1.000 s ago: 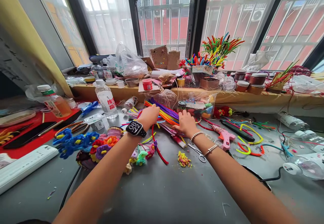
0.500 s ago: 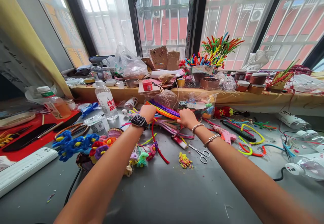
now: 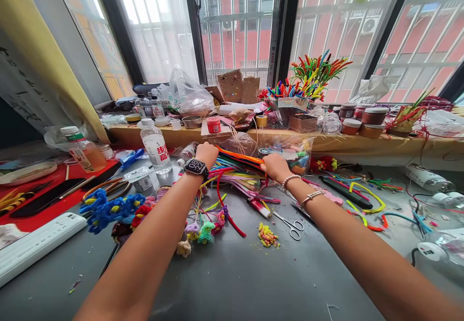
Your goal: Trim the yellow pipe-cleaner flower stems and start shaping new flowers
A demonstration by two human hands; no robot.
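Observation:
Between my two hands stretches a bundle of pipe cleaners (image 3: 241, 156), orange on top with black, green and red showing. At its left end my left hand (image 3: 207, 154), with a watch on the wrist, is closed around the stems. My right hand (image 3: 275, 167) grips the other end, a beaded bracelet at its wrist. Below the bundle lies a loose pile of more pipe cleaners (image 3: 250, 183) in pink, blue, yellow and white. Scissors (image 3: 290, 225) rest on the table near a small heap of yellow and pink clippings (image 3: 267, 235).
Fuzzy blue flowers (image 3: 115, 209) and smaller ones (image 3: 206, 232) lie by my left forearm. A water bottle (image 3: 156, 147) stands behind them. A white power strip (image 3: 39, 246) sits at the left. Bottles (image 3: 427, 178) lie at right. Jars and stems crowd the window ledge (image 3: 232, 139).
My hands have risen slightly and moved a little farther apart with the bundle. Its purple and yellow stems no longer show on top; orange and black do. More of the pile beneath shows.

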